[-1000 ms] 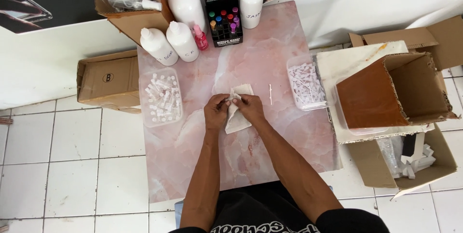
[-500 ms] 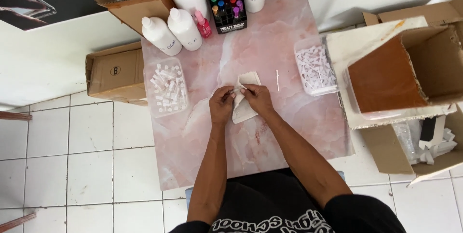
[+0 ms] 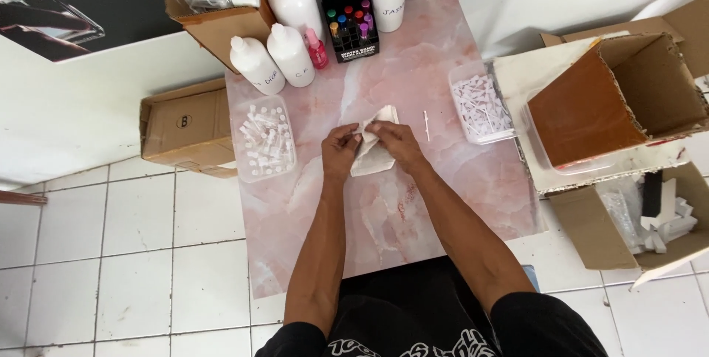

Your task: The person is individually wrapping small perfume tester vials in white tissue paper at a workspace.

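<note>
A crumpled white cloth lies mid-table, pinched at its upper edge.

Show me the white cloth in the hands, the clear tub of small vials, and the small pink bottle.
white cloth (image 3: pixel 373 156), head view, lower part.
clear tub of small vials (image 3: pixel 264 138), head view, middle.
small pink bottle (image 3: pixel 317 51), head view, body.

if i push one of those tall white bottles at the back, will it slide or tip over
The white bottles stand upright, tall over a narrow base, so a push near the cap would likely tip one; low down it should slide, since the marble table looks smooth. They stand crowded, so one would probably knock its neighbour. How full they are cannot be told.
</note>
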